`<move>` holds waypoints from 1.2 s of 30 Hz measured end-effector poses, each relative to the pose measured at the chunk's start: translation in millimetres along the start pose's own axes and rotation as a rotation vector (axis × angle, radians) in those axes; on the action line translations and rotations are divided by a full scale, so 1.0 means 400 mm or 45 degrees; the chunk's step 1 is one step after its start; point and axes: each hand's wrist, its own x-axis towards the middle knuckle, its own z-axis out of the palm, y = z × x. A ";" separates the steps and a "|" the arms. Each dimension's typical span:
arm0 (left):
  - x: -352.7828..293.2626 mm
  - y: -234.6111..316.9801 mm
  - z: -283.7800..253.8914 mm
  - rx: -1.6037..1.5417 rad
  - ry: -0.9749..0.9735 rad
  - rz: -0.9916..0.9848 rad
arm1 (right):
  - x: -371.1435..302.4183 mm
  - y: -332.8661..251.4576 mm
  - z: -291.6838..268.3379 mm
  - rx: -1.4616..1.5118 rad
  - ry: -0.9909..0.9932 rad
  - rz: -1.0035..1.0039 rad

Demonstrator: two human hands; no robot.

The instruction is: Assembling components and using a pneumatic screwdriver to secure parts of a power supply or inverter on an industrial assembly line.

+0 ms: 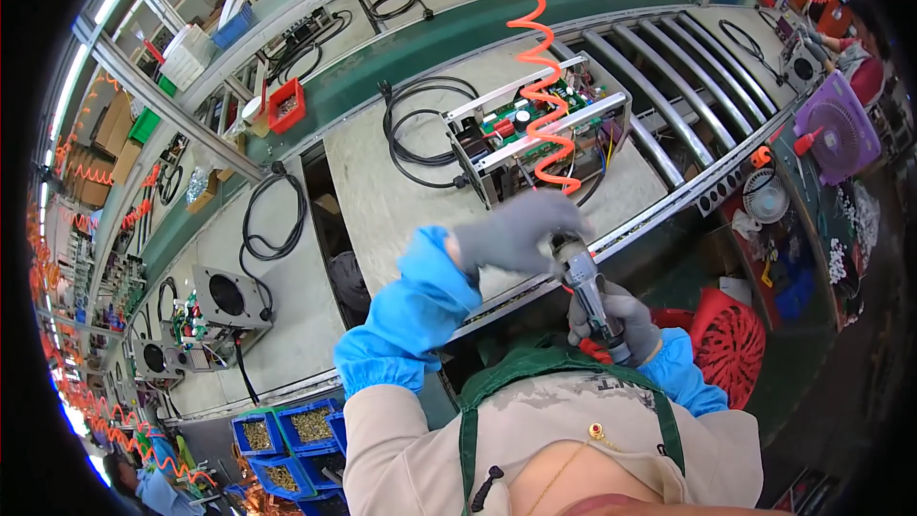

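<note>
Beige shirt (516, 420) up front | right hand (630, 317): fingers clamped on grey driver (588, 294) | left hand (521, 229): by its upper end, can't tell if gripping

Right grip (628, 318) holds power tool (588, 292) — left grip (523, 232) by its end.

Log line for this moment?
right hand: grips grey power tool | left hand: at tool's upper end, contact unclear | bench: open chassis

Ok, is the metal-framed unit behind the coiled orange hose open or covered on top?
Open: green circuit boards show between the unit's silver rails.
</note>
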 end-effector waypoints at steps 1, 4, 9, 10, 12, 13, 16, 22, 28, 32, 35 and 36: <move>-0.016 0.000 -0.039 0.072 0.249 -0.190 | -0.001 0.006 0.010 0.014 0.005 -0.122; -0.035 -0.046 -0.113 1.039 0.658 -0.730 | 0.002 -0.008 0.041 -0.264 0.153 -0.025; -0.007 -0.091 -0.110 1.077 0.211 -1.110 | 0.017 -0.026 0.047 -0.039 0.058 -0.124; -0.007 -0.094 -0.110 1.077 0.210 -1.109 | 0.023 -0.046 0.062 -0.152 0.108 -0.095; -0.004 -0.097 -0.111 1.124 0.192 -1.124 | 0.033 -0.055 0.080 -0.265 0.161 -0.071; -0.004 -0.101 -0.108 1.126 0.191 -1.119 | 0.037 -0.053 0.087 -0.300 0.160 -0.041; -0.001 -0.107 -0.100 1.124 0.174 -1.155 | 0.041 -0.048 0.081 -0.321 0.161 -0.033; -0.021 -0.113 -0.090 1.165 0.324 -0.956 | 0.036 -0.043 0.081 -0.309 0.137 -0.063; -0.021 -0.116 -0.094 1.122 0.317 -0.904 | 0.038 -0.040 0.078 -0.196 0.135 -0.079; -0.028 -0.127 -0.093 1.116 0.345 -0.876 | 0.041 -0.028 0.073 -0.141 0.129 -0.068; -0.027 -0.137 -0.086 1.119 0.378 -0.817 | 0.041 -0.006 0.061 0.066 0.290 0.013; -0.026 -0.138 -0.086 1.121 0.391 -0.791 | 0.047 0.006 0.053 0.264 0.428 0.129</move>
